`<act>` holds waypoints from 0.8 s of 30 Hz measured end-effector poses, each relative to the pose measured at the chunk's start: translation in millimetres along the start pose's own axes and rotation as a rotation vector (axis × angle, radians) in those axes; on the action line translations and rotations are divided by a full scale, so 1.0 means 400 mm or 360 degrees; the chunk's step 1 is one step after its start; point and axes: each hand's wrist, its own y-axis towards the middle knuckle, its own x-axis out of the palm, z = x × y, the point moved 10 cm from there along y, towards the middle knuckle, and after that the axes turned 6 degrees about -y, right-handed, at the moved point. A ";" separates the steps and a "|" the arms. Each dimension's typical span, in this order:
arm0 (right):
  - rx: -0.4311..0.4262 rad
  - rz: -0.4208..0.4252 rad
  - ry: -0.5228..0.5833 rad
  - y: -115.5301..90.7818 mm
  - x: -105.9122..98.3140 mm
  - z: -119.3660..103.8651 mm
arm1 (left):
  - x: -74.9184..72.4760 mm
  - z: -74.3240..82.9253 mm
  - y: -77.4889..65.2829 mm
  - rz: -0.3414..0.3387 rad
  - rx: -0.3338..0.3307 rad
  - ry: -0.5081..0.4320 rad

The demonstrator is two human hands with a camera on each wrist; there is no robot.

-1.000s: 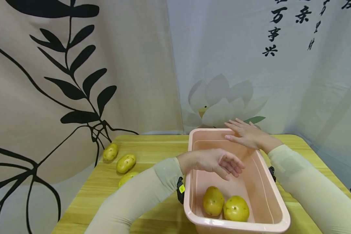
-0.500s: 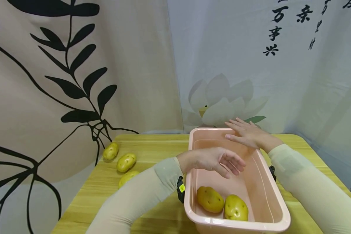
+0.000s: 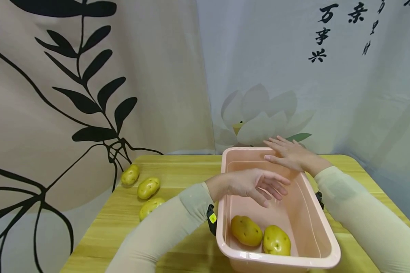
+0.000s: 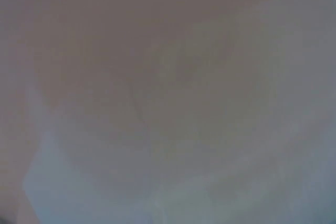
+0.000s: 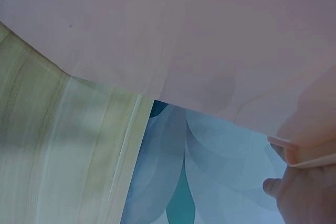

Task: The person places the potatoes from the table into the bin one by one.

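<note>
A pink plastic bin point(image 3: 237, 259) stands on the table with two yellow potatoes inside, a left potato point(image 3: 246, 230) and a right potato point(image 3: 276, 240), lying side by side at its near end. My left hand point(image 3: 253, 185) hovers across the middle of the bin, fingers loosely bent and holding nothing. At the far right corner, my right hand point(image 3: 288, 154) rests over the rim with straight fingers and the thumb on the inner side. The right wrist view shows part of this hand point(image 5: 307, 195) by the bin's rim point(image 5: 315, 162). Only a blur fills the left wrist view.
Three more potatoes lie left of the bin on the wooden table point(image 3: 188, 167): a far potato point(image 3: 130, 174), a middle potato point(image 3: 148, 188) and a near potato point(image 3: 151, 207), partly behind the left sleeve. Printed curtains point(image 3: 164, 76) hang close behind the table.
Inside the bin, the left potato has rolled over to lie slantwise and the right one has turned. Both hands have stayed nearly in place, the left hand's fingers spreading a little.
</note>
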 end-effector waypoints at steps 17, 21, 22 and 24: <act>-0.0003 0.0019 0.0000 0.000 0.007 0.006 | 0.000 0.012 -0.004 0.0003 0.0091 0.0024; 0.0000 0.0011 0.0012 0.001 0.005 0.003 | -0.004 0.028 -0.012 0.0036 0.0157 0.0041; 0.0003 0.0006 0.0013 0.001 0.005 0.003 | -0.006 0.033 -0.015 0.0060 0.0176 0.0048; 0.0003 0.0000 0.0011 0.002 0.002 0.000 | -0.013 0.045 -0.023 0.0113 0.0214 0.0056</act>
